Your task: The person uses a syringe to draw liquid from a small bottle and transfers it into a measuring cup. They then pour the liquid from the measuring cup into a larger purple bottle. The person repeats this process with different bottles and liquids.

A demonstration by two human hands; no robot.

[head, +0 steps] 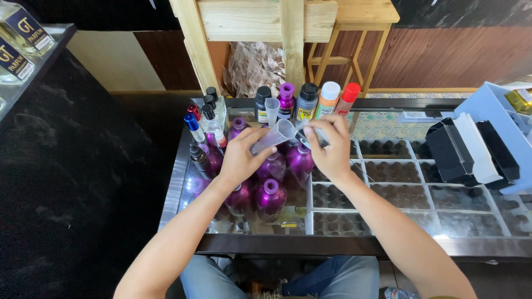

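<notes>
Your clear plastic measuring cup (275, 137) sits tipped on its side in mid-air above the purple bottles, its spout end leaning toward your right hand. Your left hand (241, 158) is wrapped around the cup's lower end, fingers closed on it. Your right hand (331, 148) is closed on a small clear bottle (311, 133), held right at the cup's lip, so the two hands are close together, nearly touching over the counter. Whether liquid is moving between them is too fine to tell.

Directly beneath your hands stands a cluster of shiny purple bottles (271, 196) with lilac caps, packed side by side on the glass counter (177, 182). Behind them is a row of taller bottles: a black-capped one (262, 102), a purple one (286, 98), a grey one (306, 101), an orange-tinted one with a white cap (328, 97) and a red-capped one (348, 97). Small spray bottles (209, 119) stand to the left of the cluster. To your right, under the glass, lie gridded trays of dark caps (394, 177). At the far right sits a pale blue rack (490, 119) holding black and white boxes. A wooden stool (354, 33) stands beyond the counter.
</notes>
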